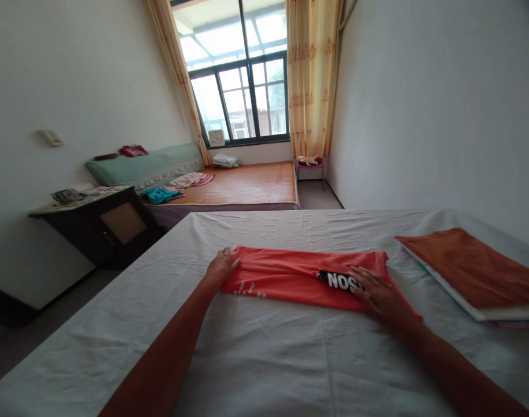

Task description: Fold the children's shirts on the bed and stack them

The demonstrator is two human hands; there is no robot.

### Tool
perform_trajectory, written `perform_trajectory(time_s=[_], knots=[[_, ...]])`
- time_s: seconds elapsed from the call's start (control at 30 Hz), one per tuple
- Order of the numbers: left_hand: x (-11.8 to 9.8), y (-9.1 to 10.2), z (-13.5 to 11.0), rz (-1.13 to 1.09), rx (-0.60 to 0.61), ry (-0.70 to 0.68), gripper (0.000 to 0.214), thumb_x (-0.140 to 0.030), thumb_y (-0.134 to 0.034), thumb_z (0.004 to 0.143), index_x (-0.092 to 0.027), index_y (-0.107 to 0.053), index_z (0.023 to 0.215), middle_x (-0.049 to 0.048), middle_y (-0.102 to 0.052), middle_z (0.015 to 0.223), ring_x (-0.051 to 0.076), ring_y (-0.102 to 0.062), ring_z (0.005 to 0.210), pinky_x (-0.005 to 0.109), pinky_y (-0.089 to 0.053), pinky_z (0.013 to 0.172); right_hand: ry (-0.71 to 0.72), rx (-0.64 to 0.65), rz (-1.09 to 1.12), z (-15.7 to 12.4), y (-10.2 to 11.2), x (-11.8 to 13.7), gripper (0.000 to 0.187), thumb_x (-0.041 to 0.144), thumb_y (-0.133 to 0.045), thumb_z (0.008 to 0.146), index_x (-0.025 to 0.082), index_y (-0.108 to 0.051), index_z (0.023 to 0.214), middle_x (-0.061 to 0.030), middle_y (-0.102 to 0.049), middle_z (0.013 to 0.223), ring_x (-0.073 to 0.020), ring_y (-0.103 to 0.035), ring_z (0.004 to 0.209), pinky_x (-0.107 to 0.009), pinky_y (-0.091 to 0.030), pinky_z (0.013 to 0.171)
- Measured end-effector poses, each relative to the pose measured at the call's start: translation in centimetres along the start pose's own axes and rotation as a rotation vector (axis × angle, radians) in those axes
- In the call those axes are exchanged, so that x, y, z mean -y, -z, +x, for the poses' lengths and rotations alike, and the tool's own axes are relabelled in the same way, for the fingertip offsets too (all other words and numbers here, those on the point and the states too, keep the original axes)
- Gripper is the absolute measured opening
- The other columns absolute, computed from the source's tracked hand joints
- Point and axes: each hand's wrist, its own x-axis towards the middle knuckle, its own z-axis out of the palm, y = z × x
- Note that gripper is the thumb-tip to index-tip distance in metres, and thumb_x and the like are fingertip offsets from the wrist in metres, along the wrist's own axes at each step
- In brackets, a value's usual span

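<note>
A coral-red T-shirt lies folded into a long strip across the white-sheeted bed. A black patch with white letters shows near its right part, and small white print near its lower left. My left hand rests on the strip's left end, thumb apart from the fingers; whether any fingertips are under the cloth is hard to see. Over the right part my right hand lies flat, fingers stretched out and partly covering the lettering. To its right is a pile of folded clothes, rust-brown on top.
Beyond the bed stands another bed with a brown mat, a turquoise cloth on it. A dark cabinet is at the left. Near the curtain is a small pink stool. A white wall runs along the right.
</note>
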Motion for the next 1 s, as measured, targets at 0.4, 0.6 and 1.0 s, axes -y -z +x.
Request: perform_trajectory(time_s=[0.4,0.6,1.0], knots=[[-4.7,4.3,-0.1,-0.066,0.051,-0.096,0.041,-0.037,-0.047,0.086,-0.017,-0.051,0.121,0.0097,-0.066,0.112,0.022,-0.061,0.104,0.027,-0.044,0.084,-0.065,-0.224,0.066,0.0,2.6,-0.8,0.033,0.023,-0.046,0.088,0.023,-0.057,0.119,-0.0057,-0.061,0.124,-0.0245,-0.052,0.116,-0.046,-0.041,0.100],[-12.8,5.1,-1.8,-0.005,0.088,-0.279,0.045,-0.037,-0.046,0.085,-0.016,-0.044,0.125,0.0138,-0.068,0.101,0.028,-0.065,0.095,0.032,-0.046,0.077,-0.056,-0.207,0.138,0.0,2.7,-1.1,0.031,0.018,-0.049,0.085,0.025,-0.061,0.113,-0.0043,-0.061,0.122,-0.0234,-0.053,0.114,-0.044,-0.043,0.099],[-16.0,2.5,-2.0,-0.237,0.115,-0.416,0.045,-0.050,-0.033,0.093,-0.024,-0.053,0.124,0.0062,-0.069,0.100,0.020,-0.064,0.093,0.028,-0.045,0.079,-0.118,-0.170,0.203,-0.2,3.1,-1.4,0.026,0.018,-0.048,0.085,0.024,-0.066,0.103,-0.0050,-0.064,0.117,-0.0222,-0.057,0.109,-0.043,-0.045,0.098]])
